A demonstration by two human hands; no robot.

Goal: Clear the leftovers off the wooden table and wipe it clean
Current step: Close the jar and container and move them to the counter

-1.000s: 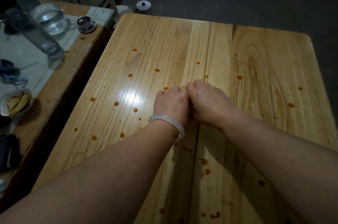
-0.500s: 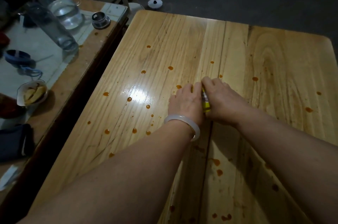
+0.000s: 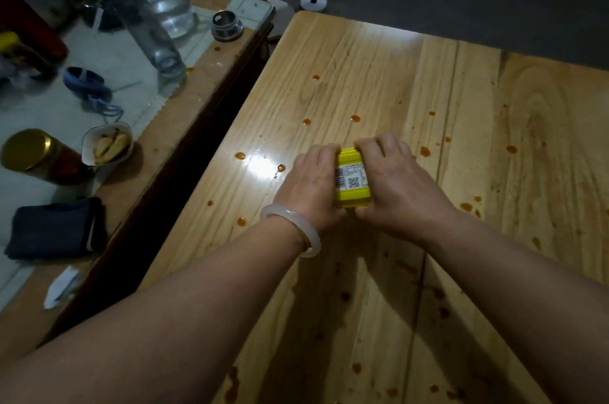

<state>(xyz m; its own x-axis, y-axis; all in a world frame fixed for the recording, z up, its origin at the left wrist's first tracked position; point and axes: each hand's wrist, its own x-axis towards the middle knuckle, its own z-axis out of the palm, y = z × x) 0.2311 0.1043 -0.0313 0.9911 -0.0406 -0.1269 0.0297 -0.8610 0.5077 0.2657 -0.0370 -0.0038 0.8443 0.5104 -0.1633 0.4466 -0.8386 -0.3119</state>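
A small yellow packet (image 3: 352, 180) with a white barcode label sits between both hands over the middle of the wooden table (image 3: 379, 80). My left hand (image 3: 313, 186), with a pale bangle on the wrist, grips the packet's left side. My right hand (image 3: 392, 186) grips its right side. Several orange-red sauce drops (image 3: 355, 118) dot the tabletop around the hands and nearer to me.
A second table (image 3: 184, 127) stands close on the left, with a gap between. It carries a glass jug (image 3: 168, 8), a clear bottle (image 3: 148, 31), a gold-lidded jar (image 3: 39, 156), a paper cup of scraps (image 3: 107, 145), a dark folded cloth (image 3: 56, 227) and a metal cap (image 3: 226, 24).
My two hands, pressed together before, have drawn apart, so the yellow packet now shows between them. The view has shifted left, showing more of the side table.
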